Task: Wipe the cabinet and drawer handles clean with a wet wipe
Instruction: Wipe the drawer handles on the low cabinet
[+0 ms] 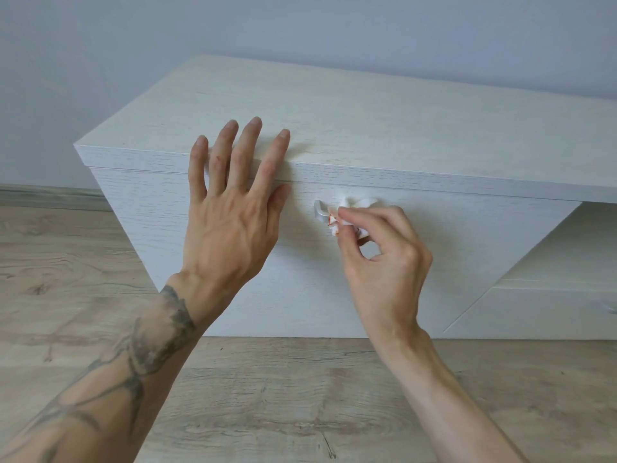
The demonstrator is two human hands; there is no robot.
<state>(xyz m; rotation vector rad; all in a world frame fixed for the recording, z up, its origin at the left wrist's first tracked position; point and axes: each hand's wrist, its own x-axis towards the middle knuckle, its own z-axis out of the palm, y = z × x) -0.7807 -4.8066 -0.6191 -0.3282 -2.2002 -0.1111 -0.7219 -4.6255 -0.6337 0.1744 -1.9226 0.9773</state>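
The silver handle [321, 212] is mounted on the white cabinet [367, 262] front just under the top edge, its long axis horizontal. The wet wipe [355, 208] is bunched against it, covering all but the left end. The right hand [384, 262] pinches the wipe between thumb and fingers, directly at the handle. The left hand [230, 212] rests open-fingered over the top edge, left of the handle. Judgement: wiping runs along the bar.

Two hands show: the left hand [230, 208] at the front edge of the one white cabinet [384, 128], the right hand [384, 259] by its front. One wipe [357, 205]. Two handles: one silver handle [321, 212], one second handle [608, 307] at the lower right edge.
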